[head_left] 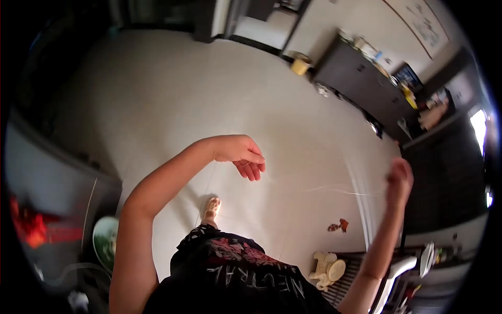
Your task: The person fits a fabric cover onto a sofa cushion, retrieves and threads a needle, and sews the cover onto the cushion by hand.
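Note:
A thin, pale thread (334, 189) stretches through the air between my two hands, so fine that parts of it vanish against the floor. My left hand (241, 154) is in the middle of the view, wrist bent, thumb and forefinger pinched together where the thread seems to end; the other fingers curl loosely downward. Far out to the right, my right hand (400, 180) is raised and closed, smeared by motion. The thread runs toward its fingers, though the grip itself is not clear.
A dark cabinet (361, 78) with clutter on top stands at the upper right, beside a yellow bin (300, 65). A cream stool-like object (328, 269) and slatted furniture (348, 264) are lower right. Small reddish-brown items (339, 226) lie on the tiled floor (172, 99).

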Demonstrator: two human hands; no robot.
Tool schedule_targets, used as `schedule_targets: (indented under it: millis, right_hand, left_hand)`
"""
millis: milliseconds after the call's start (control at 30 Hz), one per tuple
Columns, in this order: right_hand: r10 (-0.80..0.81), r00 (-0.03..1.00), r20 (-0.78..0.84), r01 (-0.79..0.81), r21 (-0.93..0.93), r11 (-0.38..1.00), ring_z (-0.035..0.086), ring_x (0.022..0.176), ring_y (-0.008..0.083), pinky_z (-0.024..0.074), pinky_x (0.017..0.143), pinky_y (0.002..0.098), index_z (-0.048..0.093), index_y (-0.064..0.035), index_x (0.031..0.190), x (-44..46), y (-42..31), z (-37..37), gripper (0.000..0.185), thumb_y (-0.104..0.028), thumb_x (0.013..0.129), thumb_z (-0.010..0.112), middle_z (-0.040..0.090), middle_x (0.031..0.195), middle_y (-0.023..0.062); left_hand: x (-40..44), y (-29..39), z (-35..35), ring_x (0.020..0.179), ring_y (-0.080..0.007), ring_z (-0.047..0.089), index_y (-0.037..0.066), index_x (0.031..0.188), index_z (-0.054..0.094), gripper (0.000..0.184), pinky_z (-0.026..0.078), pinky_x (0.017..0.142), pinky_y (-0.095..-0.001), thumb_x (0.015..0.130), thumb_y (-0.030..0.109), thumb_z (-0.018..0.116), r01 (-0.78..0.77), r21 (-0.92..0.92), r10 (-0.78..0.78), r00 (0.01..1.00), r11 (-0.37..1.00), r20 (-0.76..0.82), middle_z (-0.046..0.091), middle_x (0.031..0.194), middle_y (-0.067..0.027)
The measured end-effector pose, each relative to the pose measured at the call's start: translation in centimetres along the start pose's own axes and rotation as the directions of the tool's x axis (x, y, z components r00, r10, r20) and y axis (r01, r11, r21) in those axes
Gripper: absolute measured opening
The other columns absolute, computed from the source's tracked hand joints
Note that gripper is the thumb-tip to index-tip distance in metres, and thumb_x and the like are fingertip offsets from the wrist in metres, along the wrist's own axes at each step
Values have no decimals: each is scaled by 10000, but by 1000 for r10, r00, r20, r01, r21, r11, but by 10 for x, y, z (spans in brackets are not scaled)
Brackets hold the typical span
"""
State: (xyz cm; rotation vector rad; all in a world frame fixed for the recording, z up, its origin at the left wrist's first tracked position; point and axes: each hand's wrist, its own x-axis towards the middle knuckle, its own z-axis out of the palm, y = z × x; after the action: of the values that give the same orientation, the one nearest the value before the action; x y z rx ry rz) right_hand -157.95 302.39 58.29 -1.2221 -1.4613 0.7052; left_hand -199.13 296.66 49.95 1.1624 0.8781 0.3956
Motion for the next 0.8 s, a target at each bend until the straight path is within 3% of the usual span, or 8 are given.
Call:
schedule_targets:
  millis: [33, 67, 167, 300, 500, 600, 700, 800]
  right_hand:
    - [90, 995, 51, -95, 110, 989, 346, 539, 35, 258, 461, 173, 585, -58, 946, -2, 5, 37, 264, -153, 700, 565, 438, 668, -59]
    - [221, 942, 253, -232, 15, 973, 336, 534, 26, 252, 450, 177, 580, -50, 991, -6, -23, 81, 325, -102, 671, 546, 412, 648, -66]
    - [215, 788, 577, -289, 37, 957, 350, 549, 30, 284, 488, 184, 559, -35, 1066, 18, -15, 156, 355, -90, 726, 646, 407, 608, -69]
    - [215, 871, 441, -307, 148, 940, 477, 597, 46, 392, 538, 196, 589, 13, 924, 79, 42, 191, 227, -52, 717, 655, 559, 688, -7]
    - [201, 942, 270, -177, -108, 978, 532, 606, 61, 434, 549, 210, 615, 0, 734, 199, 115, 179, 69, -66, 731, 636, 617, 694, 43]
    - [187, 937, 294, -138, -178, 974, 511, 596, 54, 428, 548, 209, 609, -10, 753, 262, 151, 163, 67, -75, 748, 622, 604, 680, 29]
    - [293, 896, 332, -277, -97, 956, 482, 588, 51, 412, 543, 204, 598, -16, 788, 327, 205, 152, 76, -89, 769, 606, 578, 659, 11]
    - [331, 876, 351, -346, -22, 938, 477, 614, 66, 391, 551, 205, 586, -21, 806, 397, 228, 153, 83, -103, 794, 583, 567, 703, 15]
  left_hand:
    - [21, 21, -11, 758, -193, 618, -21, 881, 581, 257, 495, 674, -288, 859, 206, 462, -19, 26, 18, 999, 999, 51, 625, 820, -136]
    - [41, 41, -18, 754, -197, 620, -20, 886, 582, 255, 499, 671, -288, 863, 203, 461, -37, 33, 34, 995, 999, 94, 623, 818, -140]
    - [99, 91, -45, 755, -196, 621, -21, 870, 583, 254, 500, 670, -287, 863, 202, 461, -68, 62, 52, 970, 996, 237, 624, 813, -142]
    - [181, 127, -83, 757, -192, 619, -20, 887, 564, 263, 498, 666, -282, 876, 214, 445, -92, 67, 64, 939, 994, 337, 620, 831, -145]
    - [327, 149, -149, 795, -192, 610, -21, 1010, 495, 247, 488, 707, -283, 897, 174, 393, -12, 38, -6, 893, 999, 450, 608, 888, -149]
    - [395, 165, -166, 748, -192, 612, -20, 948, 504, 208, 494, 671, -273, 886, 161, 424, 26, -46, -8, 940, 999, 340, 607, 848, -150]
    - [453, 179, -190, 645, -170, 593, -10, 893, 503, 188, 486, 598, -262, 875, 172, 458, 15, -142, 24, 964, 990, 265, 601, 791, -143]
    - [506, 187, -216, 585, -142, 541, 6, 884, 494, 177, 453, 560, -246, 887, 171, 430, -68, -389, 82, 996, 919, 21, 598, 814, -148]
